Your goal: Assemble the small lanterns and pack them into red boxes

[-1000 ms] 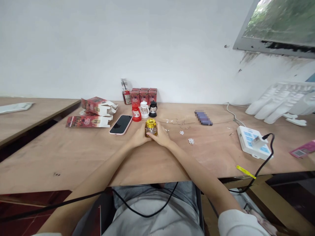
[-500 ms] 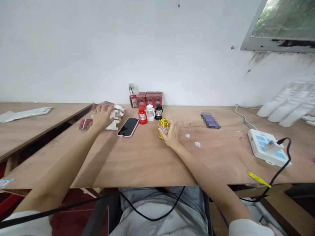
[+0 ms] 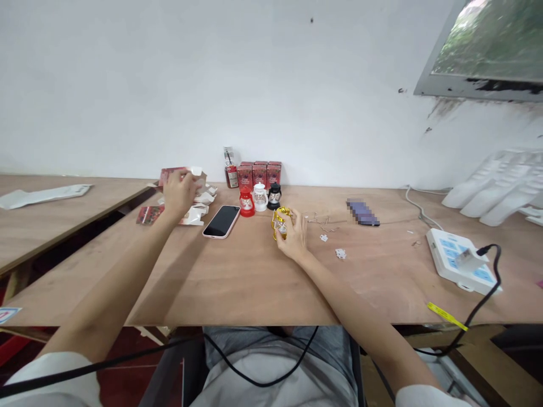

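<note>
My right hand [image 3: 293, 234] is closed round a small gold lantern [image 3: 280, 220] that stands on the wooden table [image 3: 254, 277]. My left hand [image 3: 180, 189] is far out to the left, fingers wrapped on a red and white carton [image 3: 186, 173] lifted off a pile of flattened cartons [image 3: 193, 212]. A black phone in a pink case [image 3: 221, 220] lies between the two hands. Behind the gold lantern stand a red lantern [image 3: 246, 202], a white lantern [image 3: 259, 198] and a black lantern [image 3: 275, 196].
Three red boxes [image 3: 259, 171] and a small bottle [image 3: 230, 168] line the wall. A blurred purple object [image 3: 362, 212], small white bits [image 3: 340, 253], a white power strip [image 3: 460, 261] with a black cable, a yellow strip [image 3: 446, 316] and white foam trays [image 3: 496, 183] lie to the right. A second table [image 3: 51, 215] is at left.
My left hand left the gold lantern, reached left to the carton pile and has lifted one carton. My right hand kept the lantern. The view shifted slightly.
</note>
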